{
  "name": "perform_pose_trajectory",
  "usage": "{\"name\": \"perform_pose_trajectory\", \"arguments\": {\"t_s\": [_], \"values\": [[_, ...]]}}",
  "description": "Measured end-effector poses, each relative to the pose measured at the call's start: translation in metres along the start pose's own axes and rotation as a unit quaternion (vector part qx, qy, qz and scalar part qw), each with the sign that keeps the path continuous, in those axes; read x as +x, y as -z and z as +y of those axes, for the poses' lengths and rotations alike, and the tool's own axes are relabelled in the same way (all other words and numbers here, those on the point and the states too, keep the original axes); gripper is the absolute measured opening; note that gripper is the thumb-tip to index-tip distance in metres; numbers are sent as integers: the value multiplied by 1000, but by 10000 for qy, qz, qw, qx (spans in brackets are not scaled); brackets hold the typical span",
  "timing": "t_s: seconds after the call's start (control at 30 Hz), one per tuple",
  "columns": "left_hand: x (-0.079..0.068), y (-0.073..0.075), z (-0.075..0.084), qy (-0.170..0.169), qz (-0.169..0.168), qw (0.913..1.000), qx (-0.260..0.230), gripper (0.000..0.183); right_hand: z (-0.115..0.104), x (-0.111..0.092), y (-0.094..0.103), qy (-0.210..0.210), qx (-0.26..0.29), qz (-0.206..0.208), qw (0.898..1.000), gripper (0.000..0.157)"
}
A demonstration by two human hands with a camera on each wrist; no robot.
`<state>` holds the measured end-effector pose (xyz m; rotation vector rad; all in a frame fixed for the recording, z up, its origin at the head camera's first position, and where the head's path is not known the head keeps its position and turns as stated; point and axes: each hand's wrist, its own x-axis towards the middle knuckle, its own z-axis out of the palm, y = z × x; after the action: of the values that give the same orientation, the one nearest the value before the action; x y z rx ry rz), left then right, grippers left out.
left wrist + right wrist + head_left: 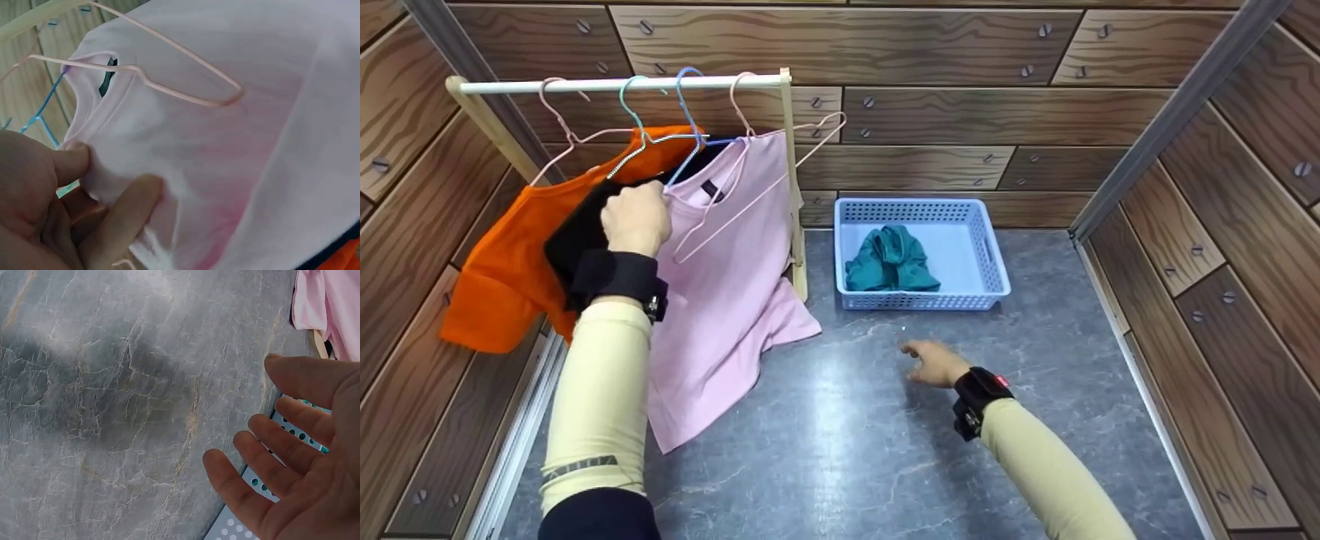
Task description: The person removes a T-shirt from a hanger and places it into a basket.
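Note:
My left hand point(637, 214) pinches a pink T-shirt point(720, 277) near its neckline, thumb on the fabric edge in the left wrist view. A blue hanger point(48, 104) reaches into the shirt's neck opening. Across the shirt's front lies a pink wire hanger point(185, 53), its hook over the rack's white rod point(517, 88). Low over the floor, my right hand point(941, 364) holds nothing, its fingers spread apart in the right wrist view. It is just in front of a light blue basket point(915, 301), which contains a crumpled teal garment point(892, 262).
Left of the pink shirt, an orange shirt point(495, 300) and a black garment point(574, 232) hang on the same rack. Wood-patterned walls point(960, 49) enclose the grey marbled floor point(780, 465) on the back and both sides.

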<state>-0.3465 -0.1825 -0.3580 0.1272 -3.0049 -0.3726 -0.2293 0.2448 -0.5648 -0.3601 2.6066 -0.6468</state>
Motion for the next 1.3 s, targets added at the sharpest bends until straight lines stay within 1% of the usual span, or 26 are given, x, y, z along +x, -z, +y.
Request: {"name": "perform_pose_trajectory", "arguments": {"t_s": [0.17,0.27,0.33,0.4,0.5,0.67,0.83,0.97,1.07,1.13,1.23,1.3], "values": [[-7,19,-5,-37,595,9982,3,27,-6,1,-3,117,97,0,9999,47],[-13,27,-10,-130,789,9968,-8,24,-11,2,-4,172,108,-40,9998,47],[-17,28,-14,-185,883,9959,-42,22,-13,3,-5,153,104,-64,9998,47],[-21,25,-20,-226,926,9954,-77,21,-14,3,-7,167,97,-80,9998,47],[-28,19,-36,-265,889,9955,-171,19,-15,2,-9,300,49,-88,9995,46],[-44,12,-72,-286,345,9989,-134,17,-15,-1,-10,500,48,-124,9987,46],[-60,4,-105,-330,-247,9991,-53,12,-15,-3,-10,436,64,-188,9989,45],[-73,-11,-122,-99,-848,9963,-107,16,-13,-4,-10,414,101,-272,9987,43],[-82,-24,-134,171,-1323,9910,-135,24,-13,-5,-12,442,147,-332,9984,42],[-87,-31,-141,272,-1609,9865,-133,29,-13,-5,-14,457,161,-349,9982,42],[-92,-40,-148,290,-1830,9826,-142,33,-12,-5,-16,478,159,-331,9982,42],[-94,-43,-150,197,-1898,9815,-156,33,-10,-5,-17,488,136,-311,9982,41]]}}
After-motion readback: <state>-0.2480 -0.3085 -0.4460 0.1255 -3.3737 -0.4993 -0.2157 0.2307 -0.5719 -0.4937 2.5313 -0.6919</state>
